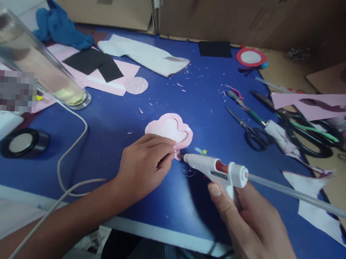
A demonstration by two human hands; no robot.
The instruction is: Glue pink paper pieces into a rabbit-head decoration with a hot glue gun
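My left hand [143, 169] has its thumb and fingers closed on the lower edge of a pink scalloped cutout [158, 121], cloud-like in outline, with a paler panel inside. Those fingers cover its lower left part. My right hand [258, 226] is wrapped round the handle of a white hot glue gun [207, 164], which has a small red light lit on its side. A long clear glue stick [293, 195] juts from its back. The gun's nozzle points left, right beside a small pinkish bit at the cutout's lower edge, near my left fingertips; contact is hard to tell.
Small scissors [251, 133] and large black scissors [303, 134] lie at right. A tall glass of liquid [55, 74], black tape roll [24, 142] and white cable [71, 150] occupy the left. White fabric [145, 54] and cardboard boxes [213, 18] are behind.
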